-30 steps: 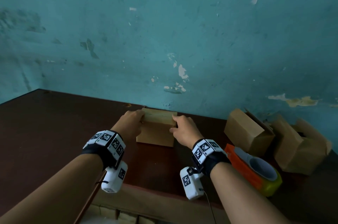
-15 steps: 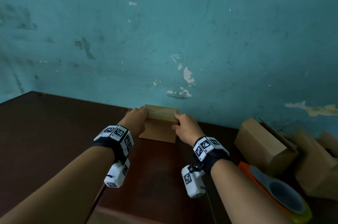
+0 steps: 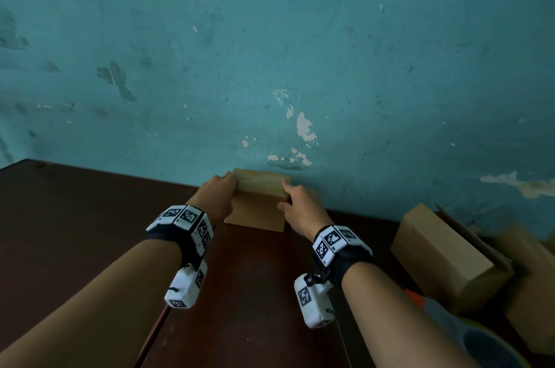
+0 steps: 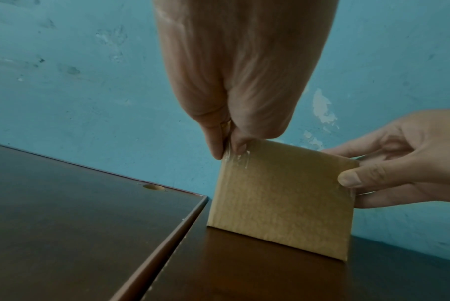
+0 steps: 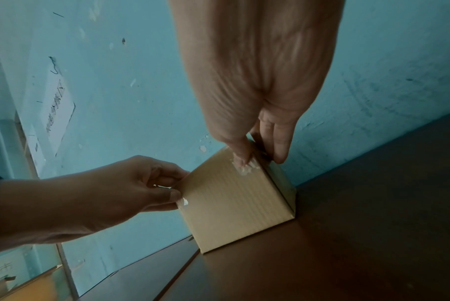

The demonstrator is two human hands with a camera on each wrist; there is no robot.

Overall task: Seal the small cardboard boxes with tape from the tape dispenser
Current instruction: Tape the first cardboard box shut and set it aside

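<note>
A small closed cardboard box stands on the dark wooden table right against the teal wall. My left hand grips its upper left corner, thumb and fingers pinching the edge. My right hand grips the upper right corner, thumb on the near face and fingers round the side. Clear tape glints on the box under both thumbs. The orange tape dispenser lies at the lower right, mostly cut off by the frame edge.
Two more cardboard boxes sit at the right: one lying closed, another behind it by the frame edge. A seam between two table tops runs toward the held box. A paper note hangs on the wall.
Both hands have pushed the box away from me, from mid-table up to the wall. The view has tilted so the dispenser and other boxes slid toward the lower right.
</note>
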